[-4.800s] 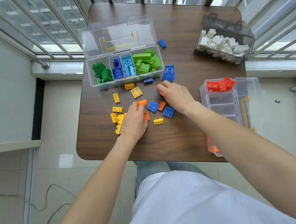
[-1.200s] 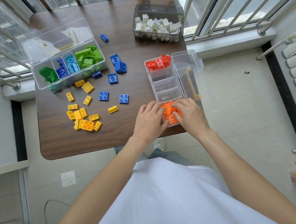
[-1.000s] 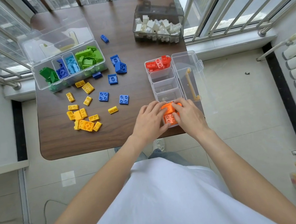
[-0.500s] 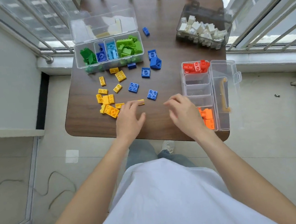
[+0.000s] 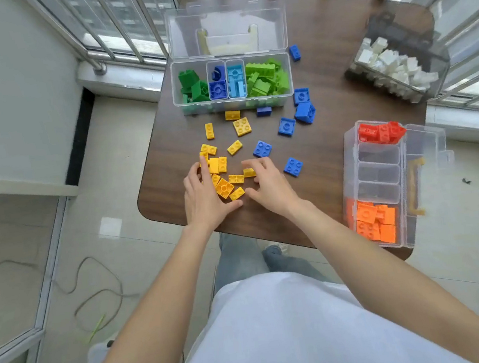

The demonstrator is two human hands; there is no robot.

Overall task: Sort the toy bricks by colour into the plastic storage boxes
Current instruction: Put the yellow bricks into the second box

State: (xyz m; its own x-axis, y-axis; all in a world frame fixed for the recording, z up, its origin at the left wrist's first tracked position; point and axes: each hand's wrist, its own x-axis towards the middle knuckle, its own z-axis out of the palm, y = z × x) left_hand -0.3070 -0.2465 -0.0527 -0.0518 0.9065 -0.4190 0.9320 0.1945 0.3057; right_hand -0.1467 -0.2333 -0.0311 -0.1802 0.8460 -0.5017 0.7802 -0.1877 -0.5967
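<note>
Both hands have left the orange compartment of the right-hand box and now bracket the cluster of yellow bricks near the table's 7 o'clock edge. Left hand lies on the cluster's 9 o'clock side, fingers extended and relaxed along the bricks, gripping nothing. Right hand sits on the 3 o'clock side with fingers curled over one small yellow brick; whether it pinches that brick cannot be told.

Further yellow bricks lie scattered toward 12 o'clock of the cluster. Loose blue bricks spread from 1 to 3 o'clock of the hands.

At 12 o'clock stands an open clear storage box, its lid raised behind it; its compartments hold, from 9 to 3 o'clock, dark green, dark blue, light blue and light green bricks. At 3 o'clock a second clear box lies open, with red bricks in its far compartment and orange bricks in its near one. At 1 o'clock a dark-lidded container holds white bricks.

All rest on a dark wooden table.
</note>
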